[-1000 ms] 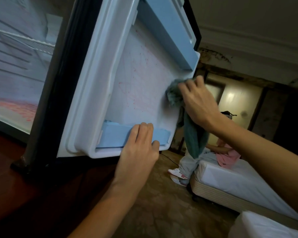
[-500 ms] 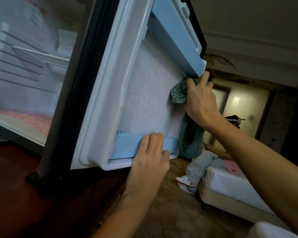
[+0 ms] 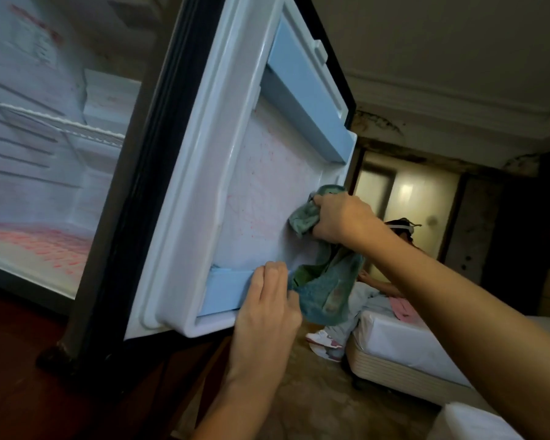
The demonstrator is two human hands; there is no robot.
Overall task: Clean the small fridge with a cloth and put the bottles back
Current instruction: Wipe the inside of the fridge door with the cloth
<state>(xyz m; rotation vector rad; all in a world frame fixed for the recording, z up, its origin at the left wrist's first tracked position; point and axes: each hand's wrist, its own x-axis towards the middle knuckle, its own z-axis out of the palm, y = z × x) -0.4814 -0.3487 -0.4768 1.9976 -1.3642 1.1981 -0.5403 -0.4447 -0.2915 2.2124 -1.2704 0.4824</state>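
Note:
The small fridge stands open, its white inner door panel (image 3: 261,198) facing me with faint pink marks on it. My right hand (image 3: 340,219) grips a bunched teal cloth (image 3: 326,290) and presses it against the panel's right edge; the cloth's loose end hangs down. My left hand (image 3: 267,300) holds the pale blue lower door shelf (image 3: 226,290), fingers curled over its rail. A second pale blue shelf (image 3: 308,100) runs along the door's top. The fridge cavity (image 3: 45,173) at left has a wire rack and pink stains on its floor. No bottles are in view.
A person (image 3: 375,287) sits on a white bed (image 3: 407,350) at the right, behind the door. Another white mattress corner (image 3: 477,423) shows at the bottom right. Brown carpet (image 3: 305,392) lies below, and dark wooden flooring (image 3: 13,376) at the lower left.
My right hand has slid the cloth down the door panel's right edge, from just under the upper shelf to mid-height. My left hand stays on the lower shelf.

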